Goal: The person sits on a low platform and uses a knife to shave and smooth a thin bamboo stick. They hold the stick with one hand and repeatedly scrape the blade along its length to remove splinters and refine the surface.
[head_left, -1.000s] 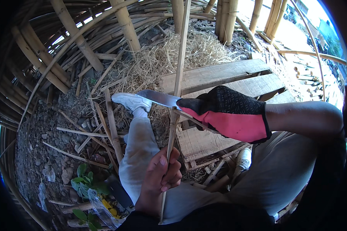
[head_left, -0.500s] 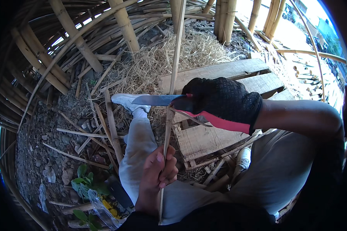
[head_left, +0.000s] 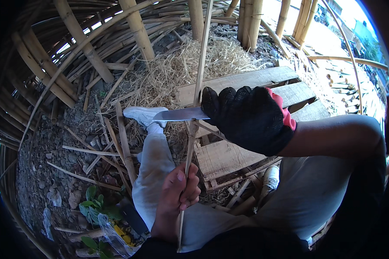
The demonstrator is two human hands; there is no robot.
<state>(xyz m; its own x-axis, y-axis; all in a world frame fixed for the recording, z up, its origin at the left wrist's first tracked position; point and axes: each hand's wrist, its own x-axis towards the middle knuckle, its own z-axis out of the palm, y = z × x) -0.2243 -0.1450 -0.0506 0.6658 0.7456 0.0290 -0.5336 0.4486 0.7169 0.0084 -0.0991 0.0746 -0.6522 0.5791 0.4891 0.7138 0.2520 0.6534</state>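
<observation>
A long, thin bamboo strip (head_left: pixel 201 60) rises from my lap to beyond the top edge, leaning slightly right. Low on it, the bare fingers of my left hand (head_left: pixel 179 190) are wrapped around the strip. My right hand (head_left: pixel 248 118), in a black glove with pink parts, is closed around a knife whose handle is hidden by the fingers. The knife blade (head_left: pixel 177 114) points left and lies across the strip, above my left hand. From the strip just below the blade, a thin split piece (head_left: pixel 212 131) branches off to the right beneath the glove.
A wooden slatted platform (head_left: pixel 222 159) stands in front of me, with a pile of shavings (head_left: pixel 181 71) behind it. Bamboo posts (head_left: pixel 138 32) line the back. Loose bamboo sticks (head_left: pixel 124 142) lie left of my outstretched leg (head_left: pixel 153 168), near a leafy plant (head_left: pixel 90 205).
My right wrist has rolled over, so the glove's pink part now shows near the top of the wrist. The blade has shifted slightly right. My left hand keeps its hold.
</observation>
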